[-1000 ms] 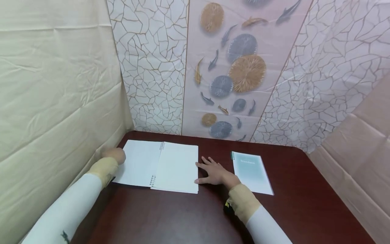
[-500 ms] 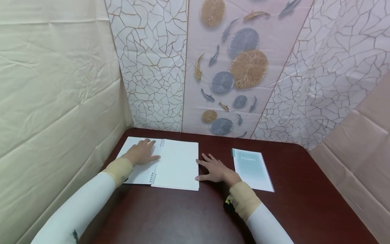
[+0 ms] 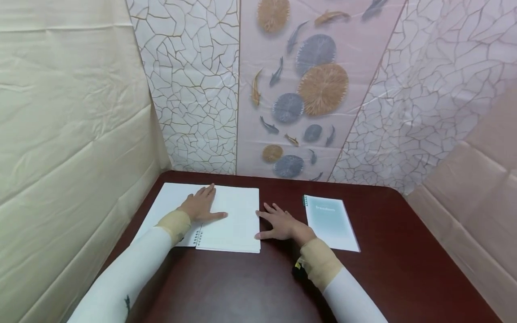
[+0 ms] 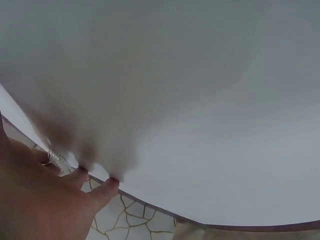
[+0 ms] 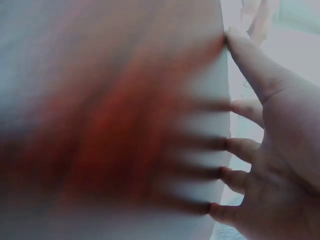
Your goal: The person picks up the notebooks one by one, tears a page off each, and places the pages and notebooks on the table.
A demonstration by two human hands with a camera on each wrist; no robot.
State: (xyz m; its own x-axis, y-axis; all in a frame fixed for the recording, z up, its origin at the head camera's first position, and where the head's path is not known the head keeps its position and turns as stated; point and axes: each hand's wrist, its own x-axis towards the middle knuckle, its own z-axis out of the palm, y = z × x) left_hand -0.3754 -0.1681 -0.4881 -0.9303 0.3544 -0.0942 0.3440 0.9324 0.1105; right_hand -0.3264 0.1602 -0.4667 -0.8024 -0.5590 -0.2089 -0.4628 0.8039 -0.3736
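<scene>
An open spiral-bound notebook (image 3: 234,233) lies on the dark table, its white pages facing up. My left hand (image 3: 199,206) rests across its ring binding (image 3: 198,237), fingers stretched toward the far edge and thumb out over the right page. In the left wrist view, fingertips of the left hand (image 4: 50,197) touch the white page (image 4: 220,165) beside the rings. My right hand (image 3: 281,224) has its fingers spread, tips at the notebook's right edge. The right wrist view shows the right hand (image 5: 280,145) with its fingertips down on a blurred surface; neither hand grips anything.
A closed spiral notebook (image 3: 333,224) with a pale teal and white cover lies to the right, beyond my right hand. Dark reddish-brown table (image 3: 234,287) surface extends in front. Patterned cloth (image 3: 198,112) hangs behind, and plain beige cloth (image 3: 72,157) borders the left side.
From the notebook's left edge, my left hand has swept right over the left page to the binding. The right hand stays at the right edge. The view has shifted slightly.
</scene>
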